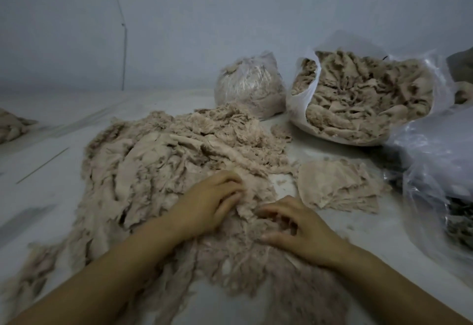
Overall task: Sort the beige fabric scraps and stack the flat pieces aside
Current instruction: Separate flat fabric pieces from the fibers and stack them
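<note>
A big loose heap of beige fabric scraps (163, 161) spreads across the white surface from the centre towards me. My left hand (207, 204) lies on the heap's near part, its fingertips curled into the scraps. My right hand (294, 225) rests just to the right of it, fingers bent and pinching at the frayed fabric. A low stack of flat beige pieces (337, 186) lies apart from the heap, to the right of my right hand.
An open white plastic bag (302, 104) full of beige scraps stands at the back right, with a tied clear bag of scraps (248, 86) to its left. Clear plastic bags (435, 171) crowd the right edge. A small scrap pile (12, 125) sits far left.
</note>
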Action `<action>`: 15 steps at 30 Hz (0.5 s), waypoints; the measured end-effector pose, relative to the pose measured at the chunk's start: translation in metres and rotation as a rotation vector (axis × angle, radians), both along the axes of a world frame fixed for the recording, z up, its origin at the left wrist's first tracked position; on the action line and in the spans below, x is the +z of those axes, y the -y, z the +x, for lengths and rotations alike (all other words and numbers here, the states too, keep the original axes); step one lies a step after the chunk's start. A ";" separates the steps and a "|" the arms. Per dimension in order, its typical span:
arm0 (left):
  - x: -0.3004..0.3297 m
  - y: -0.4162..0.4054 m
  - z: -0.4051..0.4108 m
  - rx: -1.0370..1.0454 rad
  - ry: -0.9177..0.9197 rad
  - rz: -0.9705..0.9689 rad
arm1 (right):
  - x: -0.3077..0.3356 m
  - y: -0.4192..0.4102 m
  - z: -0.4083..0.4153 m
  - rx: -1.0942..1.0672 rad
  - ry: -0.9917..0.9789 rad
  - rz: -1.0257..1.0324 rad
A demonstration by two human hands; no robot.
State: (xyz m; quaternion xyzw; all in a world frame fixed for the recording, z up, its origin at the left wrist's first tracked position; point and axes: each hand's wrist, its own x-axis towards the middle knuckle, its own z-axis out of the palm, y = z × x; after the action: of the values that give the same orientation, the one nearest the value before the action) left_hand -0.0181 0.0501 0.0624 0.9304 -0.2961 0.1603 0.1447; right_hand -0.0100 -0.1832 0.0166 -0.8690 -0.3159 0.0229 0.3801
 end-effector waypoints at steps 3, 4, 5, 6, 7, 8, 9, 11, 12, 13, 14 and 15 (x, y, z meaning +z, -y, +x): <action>-0.009 -0.024 -0.044 -0.004 0.147 0.323 | -0.012 -0.008 -0.002 0.095 0.112 -0.209; -0.014 -0.034 -0.056 0.031 0.152 0.404 | -0.014 -0.008 -0.001 0.056 0.137 -0.208; -0.019 -0.044 -0.065 0.062 0.129 0.468 | -0.013 -0.007 0.000 0.001 0.136 -0.191; -0.025 -0.053 -0.074 0.077 0.102 0.517 | -0.012 -0.006 0.001 -0.049 0.117 -0.173; -0.031 -0.061 -0.079 0.077 0.085 0.548 | -0.010 -0.004 0.001 -0.080 0.099 -0.152; -0.037 -0.067 -0.080 0.074 0.067 0.553 | -0.009 -0.003 0.001 -0.094 0.089 -0.135; -0.043 -0.069 -0.079 0.076 0.037 0.532 | -0.010 -0.002 0.000 -0.095 0.089 -0.127; -0.051 -0.066 -0.068 0.105 -0.055 0.413 | -0.011 -0.005 -0.002 -0.082 0.105 -0.132; -0.054 -0.061 -0.058 0.120 -0.081 0.325 | -0.011 -0.006 -0.003 -0.068 0.118 -0.138; -0.058 -0.058 -0.046 0.135 -0.089 0.250 | -0.011 -0.008 -0.004 -0.054 0.129 -0.138; -0.062 -0.056 -0.032 0.146 -0.096 0.196 | -0.011 -0.009 -0.004 -0.046 0.134 -0.137; -0.065 -0.054 -0.017 0.160 -0.105 0.153 | -0.011 -0.010 -0.004 -0.040 0.140 -0.132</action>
State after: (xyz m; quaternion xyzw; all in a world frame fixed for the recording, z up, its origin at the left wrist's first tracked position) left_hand -0.0350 0.1037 -0.0028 0.9666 -0.2241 0.0993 0.0752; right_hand -0.0139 -0.1730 0.0054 -0.8979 -0.3220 -0.0248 0.2992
